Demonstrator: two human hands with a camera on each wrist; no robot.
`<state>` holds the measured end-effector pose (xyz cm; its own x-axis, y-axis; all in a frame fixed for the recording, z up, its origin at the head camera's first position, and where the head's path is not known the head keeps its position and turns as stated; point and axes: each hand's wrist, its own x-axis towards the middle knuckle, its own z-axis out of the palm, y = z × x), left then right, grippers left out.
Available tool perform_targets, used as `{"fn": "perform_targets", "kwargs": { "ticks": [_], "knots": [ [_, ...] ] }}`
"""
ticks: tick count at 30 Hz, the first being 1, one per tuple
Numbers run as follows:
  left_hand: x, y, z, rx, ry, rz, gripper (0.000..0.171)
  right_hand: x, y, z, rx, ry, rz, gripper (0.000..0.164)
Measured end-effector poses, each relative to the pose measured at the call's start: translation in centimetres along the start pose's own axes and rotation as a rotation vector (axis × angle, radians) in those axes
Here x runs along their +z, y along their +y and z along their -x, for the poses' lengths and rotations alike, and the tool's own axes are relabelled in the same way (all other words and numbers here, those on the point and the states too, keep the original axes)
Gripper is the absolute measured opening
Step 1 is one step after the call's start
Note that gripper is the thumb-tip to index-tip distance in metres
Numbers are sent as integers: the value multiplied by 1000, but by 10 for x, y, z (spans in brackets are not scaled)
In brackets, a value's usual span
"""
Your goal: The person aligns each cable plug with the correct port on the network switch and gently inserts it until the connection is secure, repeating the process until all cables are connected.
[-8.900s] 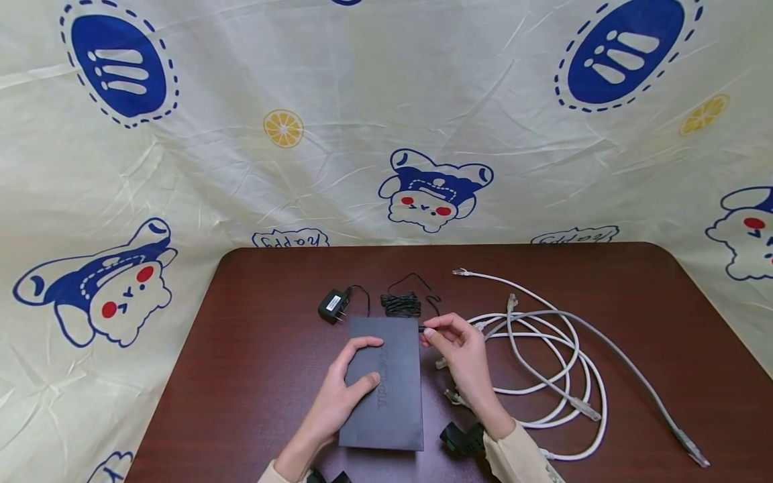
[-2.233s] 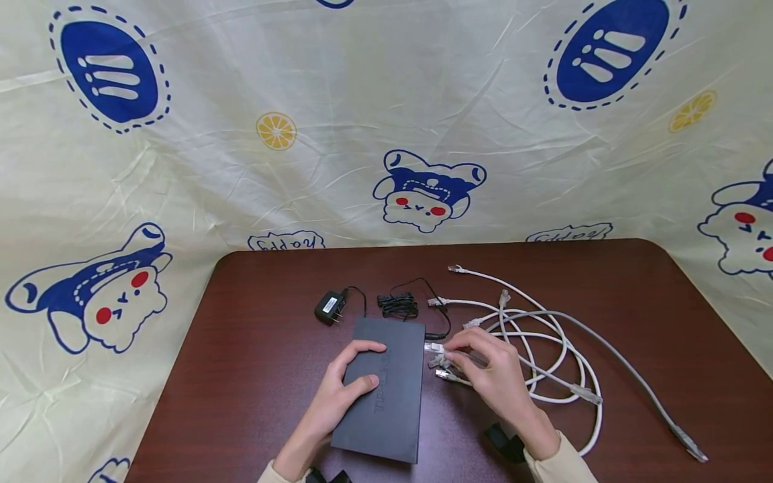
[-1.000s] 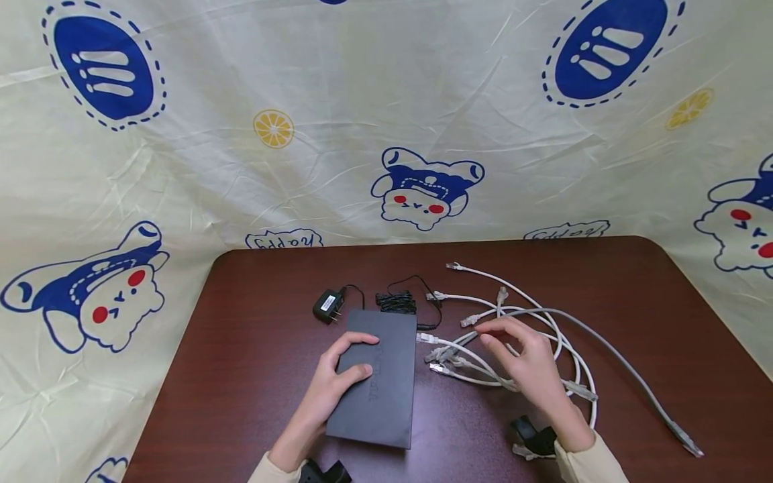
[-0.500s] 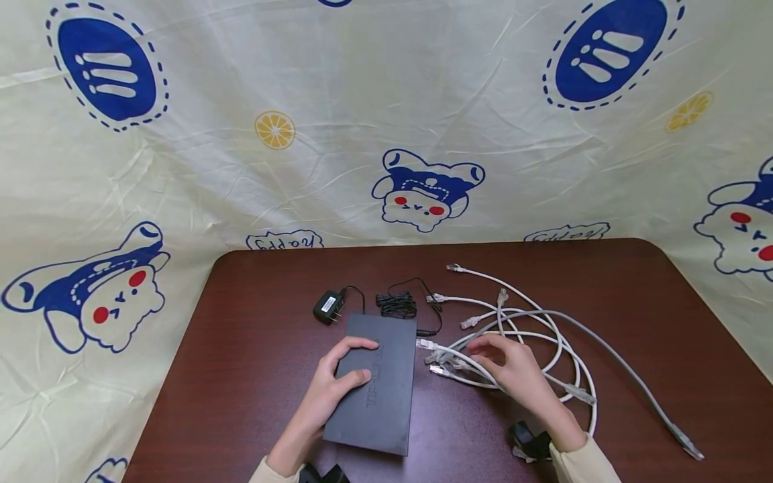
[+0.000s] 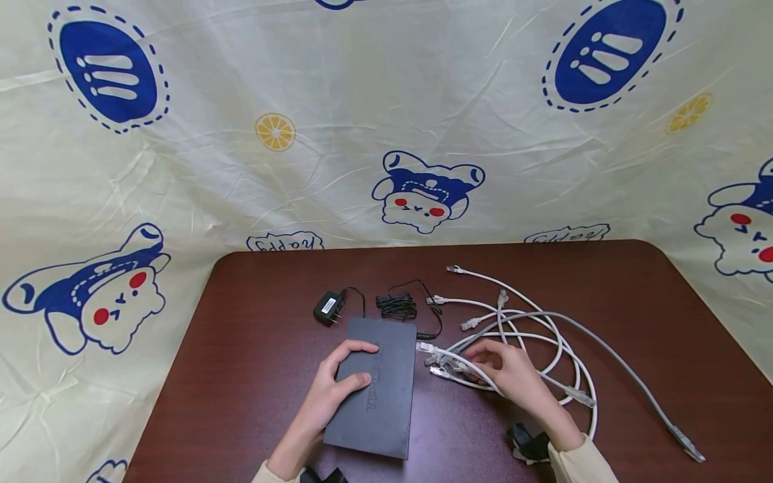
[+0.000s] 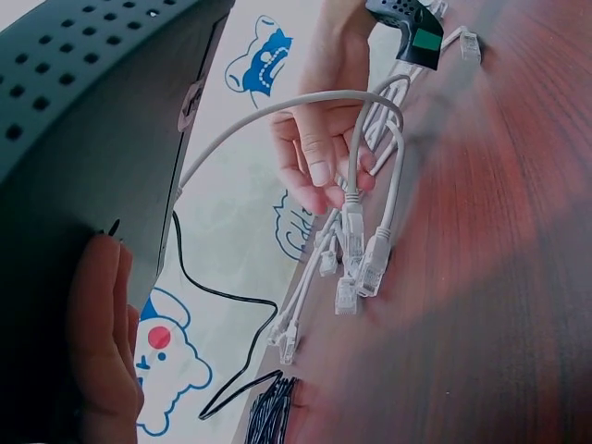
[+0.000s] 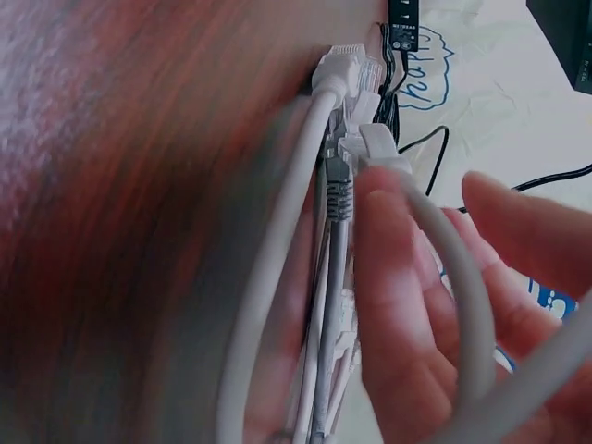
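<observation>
1. Network cables (image 5: pixel 543 335) lie in a loose tangle on the right half of the brown counter (image 5: pixel 634 302); several white ones and one grey, though the exact count is hard to tell where they overlap.
2. Plug ends: about five are bunched close to the right edge of the one black box (image 5: pixel 377 386), and one plug already sits in the box's right side.
3. The right hand (image 5: pixel 507 372) rests on that bunch, its grip narrow, fingers (image 6: pixel 319 166) curled round a cable just behind its plug.
4. The left hand (image 5: pixel 335 389) lies flat on the box top, fingers straight, thumb on the lid, pressing it down.
5. Behind the box sit one black power adapter (image 5: pixel 328 307) and one bundled black cord (image 5: pixel 397 305), its thin lead running to the box's back corner.
6. A printed cloth (image 5: pixel 386 121) hangs behind the counter.
</observation>
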<state>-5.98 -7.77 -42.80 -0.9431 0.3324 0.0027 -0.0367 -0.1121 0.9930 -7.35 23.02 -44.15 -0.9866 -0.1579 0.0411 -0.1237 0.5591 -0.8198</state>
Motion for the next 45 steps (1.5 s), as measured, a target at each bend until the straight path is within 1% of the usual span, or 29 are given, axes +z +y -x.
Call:
{"fn": "perform_targets", "kwargs": {
  "ticks": [2, 4, 9, 14, 20, 26, 31, 39, 42, 45],
  "knots": [
    [0, 0, 0, -1, 0, 2, 36, -1, -1, 1, 16, 14, -14, 12],
    [0, -1, 0, -2, 3, 3, 36, -2, -3, 2, 9, 51, -2, 10],
    [0, 0, 1, -31, 22, 29, 35, -10, -12, 5, -42, 145, 39, 10],
    [0, 0, 1, -49, 46, 44, 36, -20, -24, 9, -45, 179, -15, 11],
    [0, -1, 0, -46, 70, 35, 36, -28, -33, 13, -74, 207, -25, 15],
    [1, -3, -2, -42, 86, 44, 36, -30, -39, 16, -123, 206, -62, 23],
    [3, -3, -4, -37, 88, 43, 35, -28, -43, 16, -200, 231, -80, 26],
    [5, -2, -5, -26, 81, 58, 35, -20, -50, 15, -287, 283, -69, 30],
    [6, -1, -5, -29, 78, 65, 36, -17, -54, 15, -317, 286, -68, 29],
    [6, 0, -5, -29, 72, 70, 36, -14, -56, 15, -350, 275, -36, 29]
  ]
}}
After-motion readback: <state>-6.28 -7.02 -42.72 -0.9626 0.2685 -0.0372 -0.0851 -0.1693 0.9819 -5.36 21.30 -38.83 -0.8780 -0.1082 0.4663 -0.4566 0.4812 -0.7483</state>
